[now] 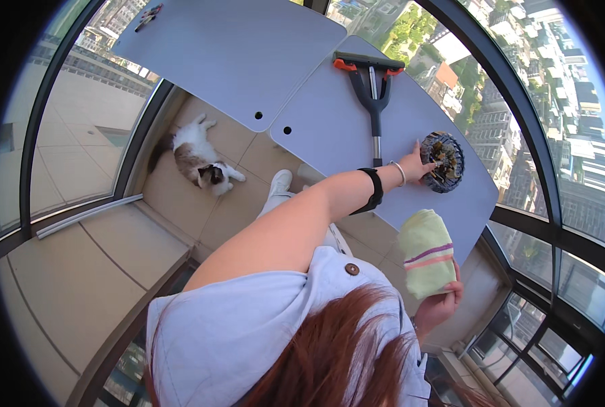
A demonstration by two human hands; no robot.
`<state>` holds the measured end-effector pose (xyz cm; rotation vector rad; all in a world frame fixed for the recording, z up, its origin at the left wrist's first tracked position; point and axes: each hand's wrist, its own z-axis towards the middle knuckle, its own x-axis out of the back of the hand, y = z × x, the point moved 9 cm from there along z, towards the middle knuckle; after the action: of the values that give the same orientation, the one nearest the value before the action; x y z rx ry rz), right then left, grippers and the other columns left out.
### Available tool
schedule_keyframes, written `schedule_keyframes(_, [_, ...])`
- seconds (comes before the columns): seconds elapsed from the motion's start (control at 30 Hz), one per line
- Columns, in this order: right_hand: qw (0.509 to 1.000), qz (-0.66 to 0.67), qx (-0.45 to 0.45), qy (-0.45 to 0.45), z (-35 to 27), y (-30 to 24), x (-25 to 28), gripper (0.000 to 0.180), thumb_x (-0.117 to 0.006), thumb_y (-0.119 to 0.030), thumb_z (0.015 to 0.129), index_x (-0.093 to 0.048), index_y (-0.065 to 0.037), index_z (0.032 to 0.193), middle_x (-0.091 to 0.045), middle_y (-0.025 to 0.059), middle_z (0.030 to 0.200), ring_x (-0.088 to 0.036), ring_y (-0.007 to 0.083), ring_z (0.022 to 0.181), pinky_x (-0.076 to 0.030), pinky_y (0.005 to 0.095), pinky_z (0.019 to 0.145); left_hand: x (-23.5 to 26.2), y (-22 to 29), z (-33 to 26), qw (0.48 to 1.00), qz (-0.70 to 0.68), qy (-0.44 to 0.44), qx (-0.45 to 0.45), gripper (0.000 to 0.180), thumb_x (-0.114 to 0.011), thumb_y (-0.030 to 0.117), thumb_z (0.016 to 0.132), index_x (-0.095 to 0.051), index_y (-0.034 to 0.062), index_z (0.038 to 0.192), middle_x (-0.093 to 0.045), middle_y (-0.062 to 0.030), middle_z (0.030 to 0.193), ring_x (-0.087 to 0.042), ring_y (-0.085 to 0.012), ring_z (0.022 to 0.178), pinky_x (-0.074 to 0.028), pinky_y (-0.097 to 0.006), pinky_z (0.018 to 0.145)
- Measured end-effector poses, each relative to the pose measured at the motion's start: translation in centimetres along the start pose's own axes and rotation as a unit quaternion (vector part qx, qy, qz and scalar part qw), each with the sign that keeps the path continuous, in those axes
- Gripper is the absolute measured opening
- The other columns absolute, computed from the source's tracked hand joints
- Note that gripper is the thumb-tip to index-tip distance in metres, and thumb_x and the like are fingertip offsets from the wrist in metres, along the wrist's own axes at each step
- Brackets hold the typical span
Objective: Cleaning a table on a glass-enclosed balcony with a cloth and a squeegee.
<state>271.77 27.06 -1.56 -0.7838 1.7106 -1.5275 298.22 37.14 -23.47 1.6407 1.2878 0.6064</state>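
My left hand [416, 165] reaches across the table, with its fingers closed at the near-left rim of a round, dark, fluted glass dish [460, 150]. The dish looks like an ashtray and holds brown and yellowish bits too small to make out. A black band and a light bracelet circle that wrist. Lower down, off the table's near edge, my right hand [441, 304] grips a folded light green cloth [423, 234] with purple and orange stripes. The cloth hangs apart from the dish, and part of the right hand is hidden behind it.
A sponge mop [374, 102] with orange end pieces lies on the curved grey table [326, 112], its handle passing under my left arm. Another table [241, 54] adjoins it, bearing small pen-like items [148, 17]. A cat [197, 154] lies on the tiled floor. Large windows surround the tables.
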Motion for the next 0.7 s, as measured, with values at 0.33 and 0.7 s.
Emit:
schedule_keyframes(0.33, [0.966,0.109,-0.009,-0.235,5.0,0.9,-10.9,0.024,-0.033,-0.001,0.091,-0.048,-0.003,0.073,-0.05,0.0271,0.132,-0.051,0.0367,0.121,-0.044,0.0477,0.102,7.9,8.2,-14.4,0.98,-0.063,-0.183,-0.054,0.066,-0.045,0.059,0.094,-0.054,0.0029,0.127,-0.065,-0.0047,0.11,-0.061,-0.016,0.1,-0.047,-0.03,0.086])
schedule_keyframes(0.7, [0.709,0.418,-0.393,-0.409,1.9,7.0,-27.9,0.051,-0.046,-0.038,0.099,-0.041,-0.006,0.139,-0.047,0.0145,0.14,-0.044,0.0251,0.13,-0.034,0.0431,0.109,24.2,12.0,-23.3,0.983,-0.089,0.034,-0.159,0.041,-0.067,0.029,0.091,-0.054,0.0088,0.125,-0.06,-0.001,0.111,-0.057,-0.0091,0.102,-0.047,-0.026,0.09])
